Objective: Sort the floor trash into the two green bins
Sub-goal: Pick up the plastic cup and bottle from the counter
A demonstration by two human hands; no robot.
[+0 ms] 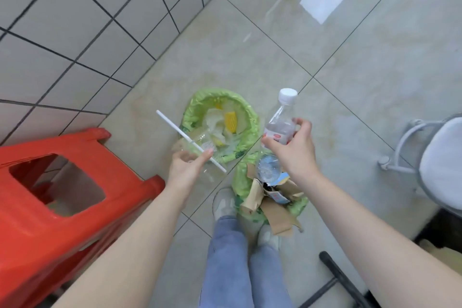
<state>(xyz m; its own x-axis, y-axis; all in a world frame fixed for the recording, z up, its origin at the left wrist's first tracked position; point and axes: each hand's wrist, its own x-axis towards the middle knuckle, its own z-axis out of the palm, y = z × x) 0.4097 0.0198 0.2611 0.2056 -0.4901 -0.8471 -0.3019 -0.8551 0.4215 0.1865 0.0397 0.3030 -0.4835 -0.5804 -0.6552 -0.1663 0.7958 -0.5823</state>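
Observation:
Two bins lined with green bags stand on the floor below me. The far bin (195, 105) holds corn cobs and leafy scraps. In the near bin (238, 175) lie torn cardboard and a crushed clear bottle (268, 169). My left hand (186, 166) grips a clear plastic cup (197, 145) with a white straw (175, 129), held above the far bin's near-left edge. My right hand (293, 144) grips a clear water bottle (281, 120) with a white cap and red label, held above the gap between the bins.
A red plastic stool (62, 197) stands at the left against the tiled wall (75, 20). A grey chair (440, 162) is at the right edge, a black bar (342, 275) at the lower right. My feet (225, 204) stand beside the near bin.

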